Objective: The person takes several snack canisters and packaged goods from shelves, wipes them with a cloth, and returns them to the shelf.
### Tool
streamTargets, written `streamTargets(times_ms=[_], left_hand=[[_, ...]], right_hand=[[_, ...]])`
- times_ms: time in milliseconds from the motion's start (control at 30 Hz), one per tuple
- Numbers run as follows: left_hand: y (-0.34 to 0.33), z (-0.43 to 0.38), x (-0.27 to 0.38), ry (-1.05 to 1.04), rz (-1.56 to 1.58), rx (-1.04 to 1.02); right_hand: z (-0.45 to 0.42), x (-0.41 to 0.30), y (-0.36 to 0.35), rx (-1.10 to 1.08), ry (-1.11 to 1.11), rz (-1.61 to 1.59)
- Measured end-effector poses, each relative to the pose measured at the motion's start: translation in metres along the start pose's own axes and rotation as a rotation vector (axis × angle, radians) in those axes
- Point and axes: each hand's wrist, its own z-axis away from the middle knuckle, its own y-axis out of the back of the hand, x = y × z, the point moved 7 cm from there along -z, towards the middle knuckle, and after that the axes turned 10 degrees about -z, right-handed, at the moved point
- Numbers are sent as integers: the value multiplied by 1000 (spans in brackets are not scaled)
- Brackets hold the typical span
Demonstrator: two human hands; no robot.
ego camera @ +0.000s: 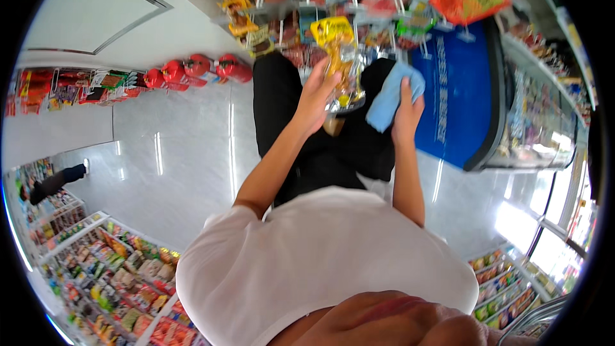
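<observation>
My left hand [317, 98] grips the edge of a shiny clear and yellow plastic food packet [343, 69], thumb on its front. Its yellow top points towards the hanging rack, and the contents look brownish-yellow. In my right hand [408, 113] is a folded light-blue cloth [395, 93], with my thumb lying over it. The cloth is beside the packet, over my right knee, and does not touch the packet. Behind both, packaged snacks [288, 31] hang on white hooks.
A blue-sided display chest [451, 101] with a glazed part stands on the right. Red fire extinguishers [194, 67] line the wall at left. Shelves of packaged goods [120, 274] stand behind me at lower left. A person in dark clothes [55, 185] is far left on the grey floor [187, 154].
</observation>
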Motion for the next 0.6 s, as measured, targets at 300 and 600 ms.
streamTargets(times_ms=[300,600], left_hand=[[-28,26,2,119,-32,-50],[-32,24,-3,16,-65,-71]], right_hand=[[44,-49,-66,-67,641,581],[34,-59,-56,-28,569,552]])
